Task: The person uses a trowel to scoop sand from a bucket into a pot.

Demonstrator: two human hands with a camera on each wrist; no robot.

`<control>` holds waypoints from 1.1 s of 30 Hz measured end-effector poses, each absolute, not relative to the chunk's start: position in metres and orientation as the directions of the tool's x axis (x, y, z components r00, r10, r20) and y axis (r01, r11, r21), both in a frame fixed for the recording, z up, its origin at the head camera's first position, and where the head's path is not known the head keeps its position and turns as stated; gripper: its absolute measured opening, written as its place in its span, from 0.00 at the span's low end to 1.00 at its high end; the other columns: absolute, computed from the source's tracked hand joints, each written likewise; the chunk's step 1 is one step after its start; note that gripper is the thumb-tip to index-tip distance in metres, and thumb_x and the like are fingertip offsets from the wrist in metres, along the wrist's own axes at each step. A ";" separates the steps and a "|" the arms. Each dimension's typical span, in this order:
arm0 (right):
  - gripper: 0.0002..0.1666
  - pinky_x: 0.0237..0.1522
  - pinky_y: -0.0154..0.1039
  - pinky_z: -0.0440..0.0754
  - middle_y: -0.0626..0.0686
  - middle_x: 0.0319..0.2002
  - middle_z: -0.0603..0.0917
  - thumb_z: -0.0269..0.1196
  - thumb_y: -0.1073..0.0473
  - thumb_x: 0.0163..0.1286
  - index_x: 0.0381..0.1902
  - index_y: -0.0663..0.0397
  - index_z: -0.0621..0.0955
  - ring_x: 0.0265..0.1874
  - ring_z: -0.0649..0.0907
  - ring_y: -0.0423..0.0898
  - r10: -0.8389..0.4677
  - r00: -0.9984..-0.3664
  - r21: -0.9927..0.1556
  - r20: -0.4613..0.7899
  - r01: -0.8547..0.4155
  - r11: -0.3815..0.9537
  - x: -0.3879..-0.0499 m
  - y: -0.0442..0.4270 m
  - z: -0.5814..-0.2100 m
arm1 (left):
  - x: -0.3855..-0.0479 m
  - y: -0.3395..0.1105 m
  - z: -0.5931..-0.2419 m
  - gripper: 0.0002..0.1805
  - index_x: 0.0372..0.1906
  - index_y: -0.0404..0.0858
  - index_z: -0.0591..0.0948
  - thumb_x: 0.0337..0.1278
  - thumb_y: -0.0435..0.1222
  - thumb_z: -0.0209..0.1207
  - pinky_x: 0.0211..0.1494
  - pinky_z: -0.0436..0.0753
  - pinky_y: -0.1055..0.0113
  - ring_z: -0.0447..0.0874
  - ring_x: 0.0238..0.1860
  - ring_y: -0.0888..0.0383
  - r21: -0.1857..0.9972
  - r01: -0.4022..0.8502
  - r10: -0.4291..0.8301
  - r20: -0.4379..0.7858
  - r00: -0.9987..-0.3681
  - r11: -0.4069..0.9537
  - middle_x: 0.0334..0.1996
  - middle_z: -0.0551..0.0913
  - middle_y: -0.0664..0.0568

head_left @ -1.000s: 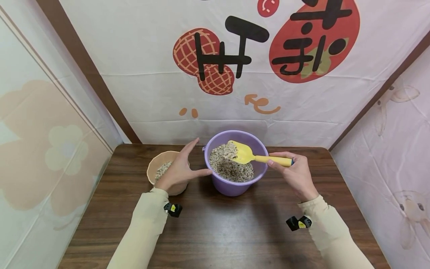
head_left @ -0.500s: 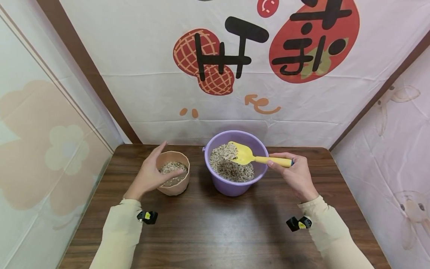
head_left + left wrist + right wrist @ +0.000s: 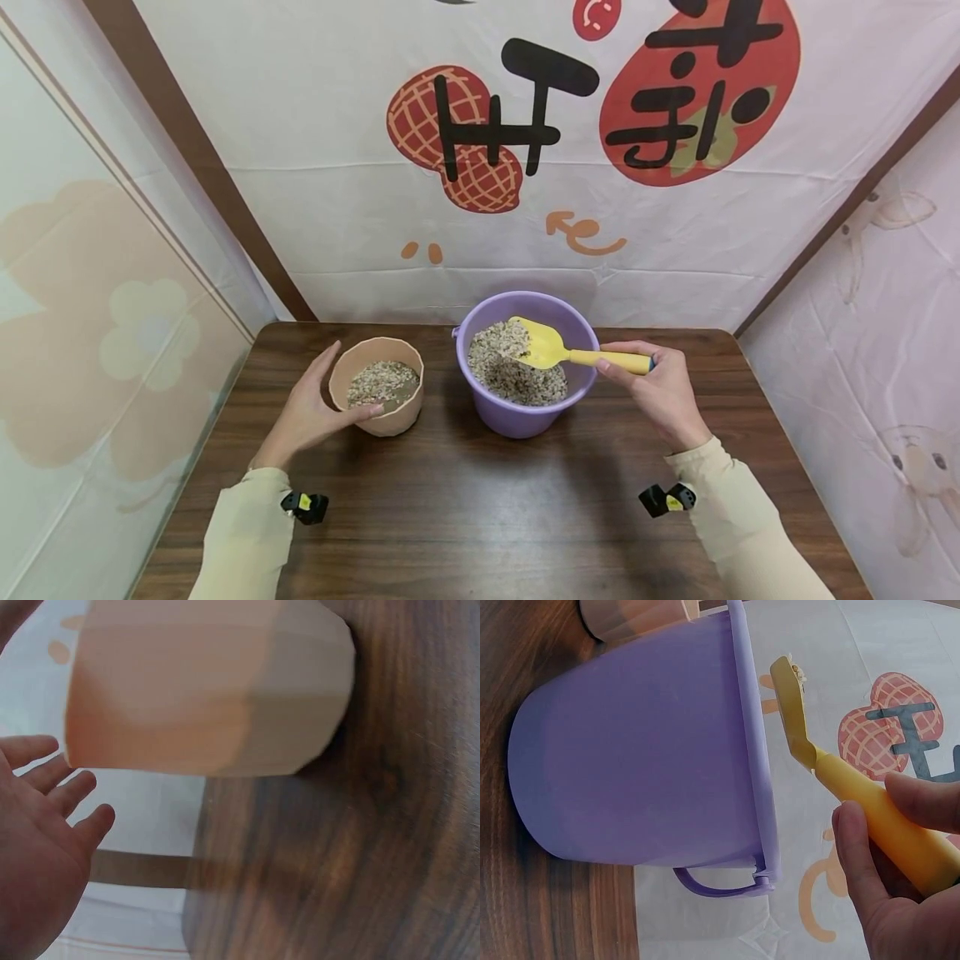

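Note:
My right hand (image 3: 663, 392) grips the yellow handle of a small scoop (image 3: 546, 343). Pale, speckled gravel lies heaped in its blade, which is above the purple bucket (image 3: 517, 421). More of this gravel (image 3: 517, 379) is inside the bucket. At the left stands a peach-coloured pot (image 3: 395, 422), partly filled with similar gravel (image 3: 382, 383). My left hand (image 3: 307, 417) spreads around the pot's near left side, the thumb over its front rim. In the left wrist view the fingers (image 3: 75, 791) are loosely extended beside the pot's wall; whether they touch it I cannot tell.
Both containers stand near the back edge of a dark wooden table (image 3: 480, 517). A printed cloth wall (image 3: 337, 208) rises directly behind them. The bucket's purple handle (image 3: 712, 889) hangs down its side.
My left hand has moved left and slightly nearer, from between pot and bucket, over the pot, to the pot's left side. The right hand and scoop stay practically still.

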State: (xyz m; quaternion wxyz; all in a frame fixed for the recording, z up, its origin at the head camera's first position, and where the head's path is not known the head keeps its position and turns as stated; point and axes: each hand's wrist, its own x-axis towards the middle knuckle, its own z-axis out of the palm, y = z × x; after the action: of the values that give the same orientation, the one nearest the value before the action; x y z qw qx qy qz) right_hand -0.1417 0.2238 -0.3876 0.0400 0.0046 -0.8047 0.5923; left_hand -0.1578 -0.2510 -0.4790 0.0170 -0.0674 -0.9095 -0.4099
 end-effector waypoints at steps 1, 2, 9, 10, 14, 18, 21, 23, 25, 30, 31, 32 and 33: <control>0.24 0.33 0.32 0.82 0.58 0.40 0.87 0.75 0.57 0.64 0.51 0.70 0.85 0.33 0.82 0.42 0.039 -0.997 -0.954 0.072 -0.057 0.295 -0.142 0.224 -0.388 | -0.158 -0.252 -0.481 0.69 0.83 0.42 0.50 0.39 0.54 0.80 0.70 0.59 0.30 0.50 0.77 0.34 0.744 0.130 0.108 0.078 -0.991 0.655 0.80 0.52 0.38; 0.24 0.33 0.32 0.83 0.59 0.41 0.87 0.75 0.58 0.64 0.51 0.70 0.85 0.33 0.82 0.42 0.038 -0.997 -0.955 0.073 -0.059 0.290 -0.142 0.224 -0.388 | -0.158 -0.253 -0.483 0.69 0.83 0.42 0.50 0.39 0.54 0.80 0.70 0.59 0.30 0.50 0.77 0.34 0.745 0.124 0.108 0.070 -0.992 0.655 0.80 0.51 0.38; 0.24 0.35 0.31 0.83 0.64 0.42 0.86 0.74 0.60 0.64 0.51 0.72 0.84 0.34 0.83 0.41 0.038 -0.997 -0.962 0.070 -0.057 0.268 -0.143 0.223 -0.389 | -0.159 -0.254 -0.494 0.71 0.82 0.39 0.50 0.37 0.54 0.81 0.70 0.61 0.33 0.54 0.76 0.35 0.765 0.109 0.105 0.055 -0.993 0.635 0.79 0.53 0.38; 0.24 0.35 0.31 0.83 0.64 0.43 0.86 0.74 0.60 0.64 0.52 0.72 0.84 0.34 0.83 0.41 0.037 -0.997 -0.962 0.069 -0.057 0.267 -0.143 0.223 -0.389 | -0.159 -0.254 -0.495 0.71 0.82 0.39 0.50 0.36 0.54 0.82 0.70 0.61 0.33 0.54 0.76 0.35 0.766 0.110 0.104 0.056 -0.993 0.634 0.79 0.53 0.38; 0.23 0.35 0.32 0.84 0.65 0.43 0.86 0.74 0.60 0.64 0.52 0.72 0.84 0.34 0.83 0.41 0.031 -0.997 -0.964 0.070 -0.060 0.260 -0.143 0.222 -0.389 | -0.159 -0.254 -0.498 0.71 0.82 0.39 0.51 0.36 0.53 0.82 0.70 0.62 0.33 0.55 0.75 0.35 0.768 0.111 0.097 0.064 -0.993 0.631 0.79 0.54 0.38; 0.22 0.35 0.32 0.83 0.62 0.42 0.86 0.74 0.60 0.64 0.51 0.70 0.85 0.34 0.82 0.40 0.025 -0.997 -0.963 0.078 -0.069 0.259 -0.143 0.218 -0.388 | -0.159 -0.253 -0.500 0.70 0.82 0.38 0.52 0.35 0.53 0.82 0.70 0.62 0.33 0.56 0.75 0.35 0.770 0.112 0.091 0.071 -0.993 0.628 0.78 0.55 0.38; 0.21 0.34 0.31 0.82 0.60 0.42 0.87 0.75 0.61 0.63 0.51 0.68 0.86 0.34 0.82 0.40 0.018 -0.996 -0.965 0.086 -0.079 0.252 -0.144 0.212 -0.387 | -0.159 -0.253 -0.501 0.70 0.82 0.39 0.52 0.34 0.53 0.83 0.70 0.62 0.34 0.56 0.75 0.35 0.772 0.110 0.085 0.073 -0.994 0.626 0.78 0.56 0.37; 0.20 0.33 0.31 0.82 0.59 0.43 0.87 0.75 0.61 0.63 0.50 0.67 0.86 0.33 0.82 0.40 0.010 -0.996 -0.964 0.093 -0.088 0.251 -0.145 0.205 -0.385 | -0.159 -0.253 -0.501 0.70 0.82 0.39 0.52 0.34 0.52 0.83 0.70 0.62 0.34 0.56 0.75 0.34 0.774 0.108 0.082 0.073 -0.994 0.623 0.77 0.57 0.37; 0.19 0.33 0.31 0.82 0.61 0.43 0.87 0.75 0.63 0.63 0.49 0.66 0.87 0.33 0.82 0.40 -0.003 -0.995 -0.967 0.097 -0.095 0.238 -0.146 0.197 -0.384 | -0.158 -0.253 -0.501 0.70 0.82 0.39 0.52 0.34 0.52 0.83 0.70 0.62 0.34 0.56 0.75 0.34 0.777 0.106 0.079 0.072 -0.994 0.620 0.77 0.57 0.36; 0.17 0.32 0.32 0.83 0.62 0.38 0.88 0.75 0.64 0.62 0.48 0.66 0.87 0.31 0.84 0.42 -0.054 -0.995 -0.972 0.086 -0.096 0.213 -0.150 0.168 -0.382 | -0.156 -0.253 -0.500 0.70 0.82 0.41 0.52 0.35 0.51 0.83 0.71 0.62 0.35 0.56 0.75 0.35 0.784 0.096 0.073 0.065 -0.995 0.613 0.77 0.57 0.36; 0.17 0.31 0.32 0.83 0.61 0.37 0.87 0.75 0.64 0.62 0.48 0.66 0.87 0.30 0.83 0.42 -0.061 -0.995 -0.975 0.077 -0.089 0.206 -0.151 0.161 -0.382 | -0.156 -0.253 -0.500 0.70 0.82 0.41 0.52 0.35 0.51 0.83 0.71 0.62 0.35 0.56 0.75 0.35 0.785 0.096 0.072 0.065 -0.995 0.612 0.77 0.57 0.36; 0.16 0.31 0.32 0.83 0.60 0.37 0.87 0.75 0.65 0.62 0.47 0.66 0.87 0.29 0.83 0.42 -0.069 -0.995 -0.977 0.071 -0.084 0.196 -0.151 0.154 -0.383 | -0.156 -0.252 -0.500 0.70 0.82 0.41 0.52 0.35 0.51 0.83 0.71 0.62 0.35 0.56 0.75 0.35 0.786 0.095 0.072 0.065 -0.995 0.611 0.77 0.57 0.36; 0.16 0.30 0.32 0.82 0.60 0.36 0.87 0.74 0.66 0.62 0.47 0.66 0.87 0.28 0.82 0.43 -0.076 -0.995 -0.981 0.065 -0.078 0.179 -0.152 0.147 -0.384 | -0.156 -0.252 -0.500 0.70 0.82 0.41 0.52 0.35 0.51 0.83 0.71 0.62 0.35 0.56 0.75 0.35 0.786 0.093 0.073 0.062 -0.995 0.611 0.77 0.56 0.36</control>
State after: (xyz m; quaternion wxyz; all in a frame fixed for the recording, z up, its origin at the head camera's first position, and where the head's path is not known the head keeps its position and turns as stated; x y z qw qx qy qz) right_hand -0.1516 0.1473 -0.3836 0.0008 0.0499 -0.7679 0.6386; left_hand -0.1557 -0.2524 -0.4999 0.0117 -0.0462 -0.8975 -0.4384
